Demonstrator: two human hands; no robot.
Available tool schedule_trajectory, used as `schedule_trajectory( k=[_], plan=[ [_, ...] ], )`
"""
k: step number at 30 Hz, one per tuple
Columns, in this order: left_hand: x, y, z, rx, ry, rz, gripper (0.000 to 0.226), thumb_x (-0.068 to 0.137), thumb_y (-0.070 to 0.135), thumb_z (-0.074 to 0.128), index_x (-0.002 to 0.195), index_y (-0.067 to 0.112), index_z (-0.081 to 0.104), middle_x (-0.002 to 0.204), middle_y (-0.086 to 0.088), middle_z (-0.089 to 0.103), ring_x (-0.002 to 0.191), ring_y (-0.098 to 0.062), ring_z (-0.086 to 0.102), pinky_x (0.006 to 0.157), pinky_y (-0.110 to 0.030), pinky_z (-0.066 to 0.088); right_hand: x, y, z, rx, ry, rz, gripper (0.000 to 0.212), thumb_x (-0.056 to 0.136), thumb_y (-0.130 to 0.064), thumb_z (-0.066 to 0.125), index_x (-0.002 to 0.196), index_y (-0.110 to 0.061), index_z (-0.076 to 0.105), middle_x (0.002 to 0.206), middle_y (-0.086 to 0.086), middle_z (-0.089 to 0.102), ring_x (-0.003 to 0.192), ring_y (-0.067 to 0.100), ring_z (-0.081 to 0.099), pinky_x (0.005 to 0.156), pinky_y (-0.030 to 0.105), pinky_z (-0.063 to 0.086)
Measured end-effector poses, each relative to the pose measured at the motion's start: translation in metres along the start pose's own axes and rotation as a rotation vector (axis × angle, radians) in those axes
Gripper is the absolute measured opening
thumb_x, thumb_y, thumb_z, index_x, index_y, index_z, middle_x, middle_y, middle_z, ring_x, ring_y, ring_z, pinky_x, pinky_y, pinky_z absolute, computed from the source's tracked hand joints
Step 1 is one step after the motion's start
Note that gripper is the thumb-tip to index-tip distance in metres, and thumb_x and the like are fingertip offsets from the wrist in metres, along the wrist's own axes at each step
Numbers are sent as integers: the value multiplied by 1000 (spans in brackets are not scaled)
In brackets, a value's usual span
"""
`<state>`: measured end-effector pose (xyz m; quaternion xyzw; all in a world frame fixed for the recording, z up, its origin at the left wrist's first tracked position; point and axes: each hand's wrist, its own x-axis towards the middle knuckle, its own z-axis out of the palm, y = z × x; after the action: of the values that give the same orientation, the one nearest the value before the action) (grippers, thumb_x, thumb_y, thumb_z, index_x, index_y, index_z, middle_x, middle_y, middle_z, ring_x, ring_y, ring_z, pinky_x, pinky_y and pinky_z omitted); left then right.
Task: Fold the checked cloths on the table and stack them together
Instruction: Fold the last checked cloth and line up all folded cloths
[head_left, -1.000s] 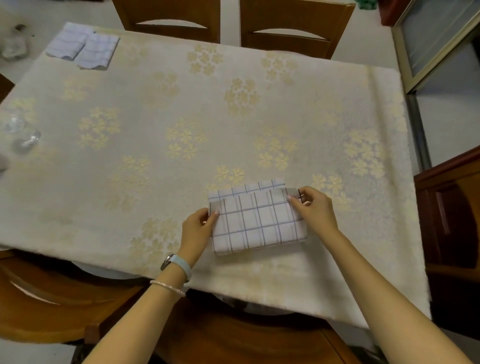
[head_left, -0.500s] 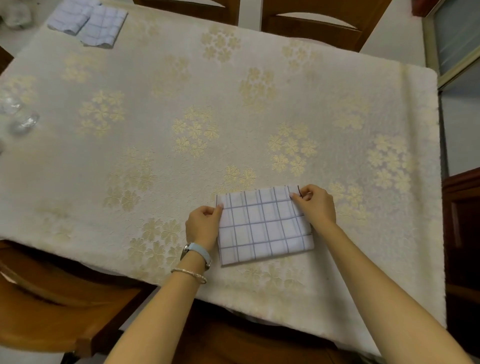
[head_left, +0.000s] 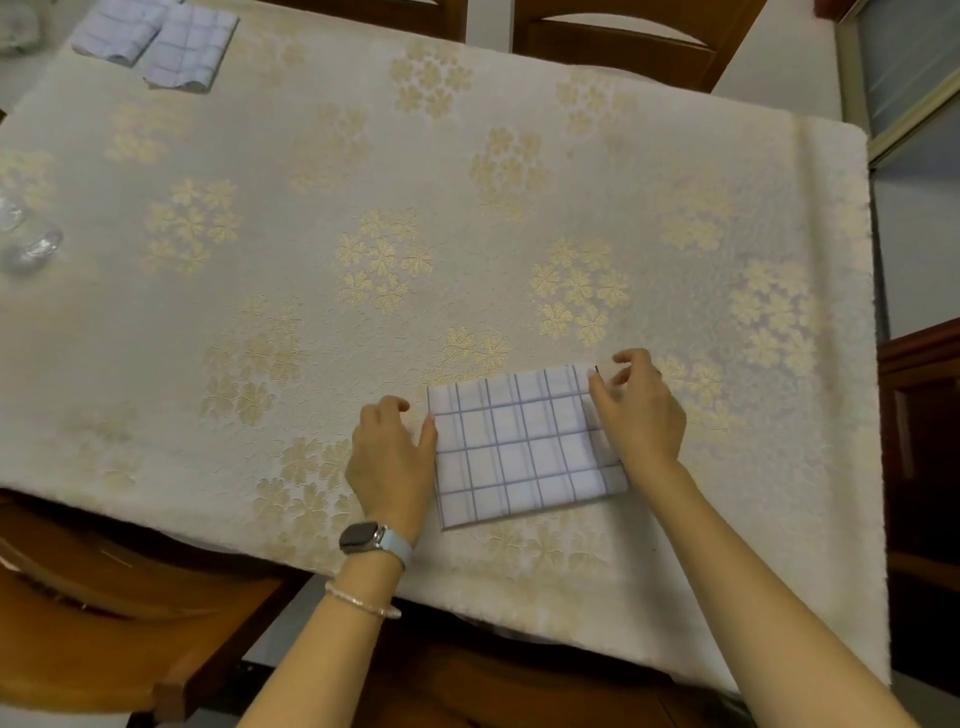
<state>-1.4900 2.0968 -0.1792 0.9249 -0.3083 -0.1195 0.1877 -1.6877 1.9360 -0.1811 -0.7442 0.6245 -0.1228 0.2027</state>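
A folded white cloth with blue checks (head_left: 519, 447) lies flat near the table's front edge, right of centre. My left hand (head_left: 389, 457) rests on the tablecloth beside it, thumb tip against its left edge, fingers loosely curled. My right hand (head_left: 641, 415) lies over its right edge, thumb on the far right corner and the index finger lifted clear of it. Two more folded checked cloths (head_left: 117, 28) (head_left: 189, 47) lie side by side at the far left corner.
The table wears a cream tablecloth with gold flowers (head_left: 363, 208). Clear glass items (head_left: 31, 249) sit at the left edge. Wooden chairs stand at the far side (head_left: 623, 36) and near left (head_left: 104, 597). A dark wooden cabinet (head_left: 924, 441) is at the right.
The top layer has been laid flush on the cloth's far edge. Both hands have loosened their pinch on the corners, and the right index finger has lifted.
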Motion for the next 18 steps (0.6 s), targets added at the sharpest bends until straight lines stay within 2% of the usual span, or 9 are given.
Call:
schedule_trajectory(
  k=[2,3,4,6,8,10,14,18],
  plan=[
    [-17,0,9,-8,22,262,34,94,24,59,125,13,55,128,-7,57,118,-25,55,91,-36,52,-15,0,3,11,76,-154,31,95,-28,57,122,-14,55,115,4,63,103,25,59,78,37,51],
    [-26,1,17,19,-9,404,38,94,20,58,131,11,53,138,-10,53,129,-27,49,105,-40,45,-26,0,9,-3,71,-259,32,95,-21,56,125,-11,57,125,7,62,114,28,57,90,42,51],
    [-34,2,28,64,-55,536,42,95,20,55,136,11,50,145,-10,48,137,-28,42,112,-43,38,-37,0,17,-39,45,-379,35,95,-16,54,130,-10,56,134,9,59,124,30,54,100,46,47],
    [-44,3,49,169,-148,695,49,98,27,44,144,10,42,153,-10,40,143,-28,34,116,-47,30,-57,2,39,-110,-68,-588,44,97,-20,49,141,-13,50,150,9,46,140,27,41,115,44,33],
    [-47,0,63,247,-232,710,58,99,39,33,150,11,33,157,-8,33,146,-26,30,115,-48,23,-68,3,56,-142,-233,-617,51,100,-29,40,150,-20,36,160,3,30,148,22,25,121,39,19],
    [-46,-7,72,286,-271,686,64,99,46,27,152,11,24,159,-9,27,147,-25,25,115,-48,19,-72,5,67,-181,-314,-575,54,103,-35,33,155,-25,23,164,0,18,152,19,13,123,37,10],
    [-45,-14,77,289,-289,681,67,99,49,28,154,12,20,162,-9,18,150,-24,16,119,-47,14,-74,11,76,-273,-323,-571,56,103,-37,26,156,-24,17,164,1,14,152,18,9,122,37,5],
    [-44,-14,76,294,-316,670,69,99,51,27,155,12,16,164,-10,11,151,-25,11,120,-46,12,-75,10,76,-292,-341,-562,58,103,-41,24,157,-22,13,165,1,10,152,17,5,122,40,7]
  ],
)
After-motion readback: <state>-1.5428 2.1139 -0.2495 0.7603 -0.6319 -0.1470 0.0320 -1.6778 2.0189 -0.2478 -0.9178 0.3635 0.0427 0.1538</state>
